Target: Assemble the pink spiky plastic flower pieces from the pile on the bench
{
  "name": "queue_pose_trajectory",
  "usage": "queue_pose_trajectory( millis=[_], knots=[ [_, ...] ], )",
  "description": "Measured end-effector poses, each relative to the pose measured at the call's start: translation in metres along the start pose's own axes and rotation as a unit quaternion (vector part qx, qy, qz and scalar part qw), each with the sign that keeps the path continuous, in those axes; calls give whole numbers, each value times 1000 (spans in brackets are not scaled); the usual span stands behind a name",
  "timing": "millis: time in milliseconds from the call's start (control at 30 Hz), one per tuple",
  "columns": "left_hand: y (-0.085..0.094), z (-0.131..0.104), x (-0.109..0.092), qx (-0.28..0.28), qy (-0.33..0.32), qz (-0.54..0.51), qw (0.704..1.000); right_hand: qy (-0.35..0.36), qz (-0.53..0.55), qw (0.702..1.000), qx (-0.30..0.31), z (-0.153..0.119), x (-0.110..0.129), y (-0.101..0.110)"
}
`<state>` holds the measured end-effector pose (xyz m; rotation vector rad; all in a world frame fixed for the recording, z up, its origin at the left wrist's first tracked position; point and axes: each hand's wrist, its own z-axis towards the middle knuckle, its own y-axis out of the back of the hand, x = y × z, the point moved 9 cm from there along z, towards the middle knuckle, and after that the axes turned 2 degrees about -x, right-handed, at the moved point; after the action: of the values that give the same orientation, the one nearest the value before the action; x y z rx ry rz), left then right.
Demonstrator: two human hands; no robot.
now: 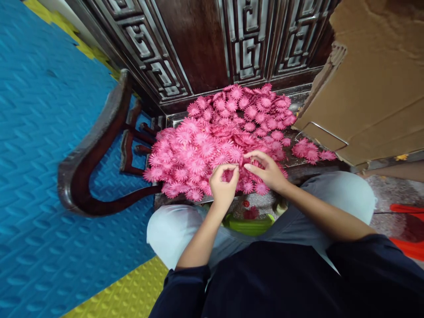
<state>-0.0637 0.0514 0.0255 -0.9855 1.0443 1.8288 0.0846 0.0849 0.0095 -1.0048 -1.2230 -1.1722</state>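
A large heap of pink artificial flowers [194, 152] with thin pointed petals covers the dark wooden seat in front of me. My left hand [222, 187] is at the near edge of the heap. Its thumb and forefinger are pinched together, and whatever they may hold is too small to make out. Just to the right, my right hand [269, 171] is turned toward the left one. A small gap shows between its thumb and forefinger, with pink petals behind it. The fingertips of both hands nearly meet over the flowers.
A curved wooden armrest [74, 176] rises at the left, over blue floor mats [39, 154]. Behind the heap stands a carved wooden backrest [198, 44]. A cardboard box [380, 88] and a few loose flowers [308, 150] are at the right. A green object [248, 225] lies between my knees.
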Motion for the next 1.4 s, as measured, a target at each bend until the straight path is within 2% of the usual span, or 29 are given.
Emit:
queue_pose_trajectory(
  millis=[67, 167, 367, 467, 633, 767, 867, 1000, 1267, 1400],
  knots=[
    [-4, -1, 12, 11, 78, -88, 993, 8, -12, 1000, -3, -1, 1, 0],
    [-11, -3, 26, 22, 166, -191, 967, -6, -14, 1000, 9, -2, -3, -1],
    [-20, -7, 41, 30, 274, -312, 909, -55, -19, 998, 0, 0, -14, 2],
    [-27, -11, 41, 48, 313, -362, 877, -58, -6, 998, 16, 1, -11, 0],
    [-33, -14, 37, 66, 337, -403, 849, -54, 2, 997, 62, 0, -5, -8],
    [-36, -15, 41, 66, 363, -419, 830, -53, 3, 998, 31, 2, -6, -1],
    [-36, -14, 47, 55, 358, -405, 840, -40, -9, 999, -7, 3, -3, 6],
    [-32, -10, 50, 55, 323, -355, 875, -36, -27, 999, -15, 3, -1, 8],
    [-31, -11, 46, 105, 277, -251, 922, -36, -24, 998, -44, 4, -8, 12],
    [-27, -6, 37, 115, 220, -187, 951, -21, -39, 995, -85, 3, -7, 19]
  ],
)
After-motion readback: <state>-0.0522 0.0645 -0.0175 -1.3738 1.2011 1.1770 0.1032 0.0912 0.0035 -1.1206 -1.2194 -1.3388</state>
